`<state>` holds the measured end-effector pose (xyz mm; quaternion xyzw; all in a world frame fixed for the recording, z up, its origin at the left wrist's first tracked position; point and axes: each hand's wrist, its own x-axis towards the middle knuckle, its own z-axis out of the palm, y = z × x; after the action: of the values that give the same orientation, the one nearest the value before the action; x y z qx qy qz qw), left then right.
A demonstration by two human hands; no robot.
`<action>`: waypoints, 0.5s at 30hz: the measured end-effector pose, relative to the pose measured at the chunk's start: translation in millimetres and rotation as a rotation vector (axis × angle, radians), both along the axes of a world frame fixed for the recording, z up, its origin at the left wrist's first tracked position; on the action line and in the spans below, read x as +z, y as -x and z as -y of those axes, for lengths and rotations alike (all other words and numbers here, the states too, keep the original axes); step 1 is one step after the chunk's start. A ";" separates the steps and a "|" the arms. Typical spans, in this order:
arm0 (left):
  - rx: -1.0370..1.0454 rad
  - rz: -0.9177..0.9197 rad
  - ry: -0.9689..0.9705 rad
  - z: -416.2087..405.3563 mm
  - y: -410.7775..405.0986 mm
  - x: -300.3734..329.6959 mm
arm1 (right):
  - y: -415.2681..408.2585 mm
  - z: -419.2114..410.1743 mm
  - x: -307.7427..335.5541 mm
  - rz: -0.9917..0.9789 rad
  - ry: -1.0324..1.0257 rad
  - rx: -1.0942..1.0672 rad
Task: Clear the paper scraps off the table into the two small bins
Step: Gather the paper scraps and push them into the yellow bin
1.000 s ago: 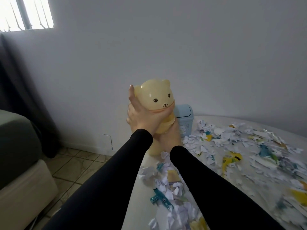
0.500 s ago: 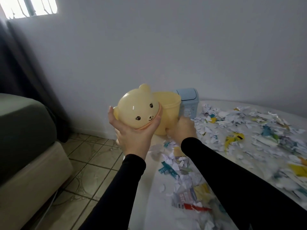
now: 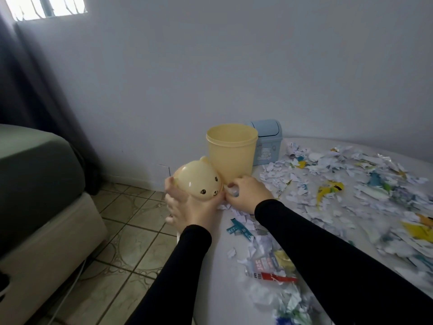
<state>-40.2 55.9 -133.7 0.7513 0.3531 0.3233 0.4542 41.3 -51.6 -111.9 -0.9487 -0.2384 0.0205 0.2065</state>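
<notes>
While the left hand [image 3: 187, 207] grips the pale yellow, dome-shaped plastic bear-face lid [image 3: 199, 181] from below at the near-left edge of the white desk [image 3: 218, 259], its fingers curl round the rim and the printed face is turned toward the camera. Just behind the lid stands the pale yellow round plastic bin [image 3: 230, 153], upright and uncovered, its mouth open to view. Touching or nearly touching the far side of that bin is the small light-blue plastic bin with a swing lid [image 3: 269, 144], also upright, its lid closed; a pale bear picture shows on its front.

The right hand [image 3: 248, 195] rests on the desk at the foot of the yellow bin, fingers curled round a small wad of white paper scraps [image 3: 232, 191] beside the lid. Both forearms wear black sleeves [image 3: 316, 242].

Torn paper scraps, mostly white with yellow, teal and red pieces [image 3: 339, 184], cover the desk from the bins to the right border of the view; a denser strip [image 3: 264, 261] runs along the near edge beside the right sleeve. No scraps can be made out inside the yellow bin from this angle.

To the left of the desk lie beige patterned floor tiles [image 3: 121, 231], a grey-green and cream upholstered seat [image 3: 35, 184], a dark curtain [image 3: 35, 102] and a plain pale wall [image 3: 234, 66] with a bright barred window [image 3: 46, 7] at upper left.
</notes>
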 end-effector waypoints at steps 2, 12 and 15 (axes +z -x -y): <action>-0.012 -0.037 -0.037 -1.6 -3.7 -2.3 | -2.5 6.2 -1.2 0.005 0.033 0.002; -0.036 -0.058 -0.065 -4.6 -10.8 -4.9 | -6.1 28.1 6.9 -0.024 0.020 0.064; -0.032 -0.077 -0.070 -4.2 -11.7 -6.7 | 3.4 17.0 1.6 -0.054 -0.055 0.138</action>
<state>-28.6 60.1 -140.4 0.7840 0.3469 0.2992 0.4190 37.9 -68.6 -110.3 -0.9231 -0.2982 0.0538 0.2368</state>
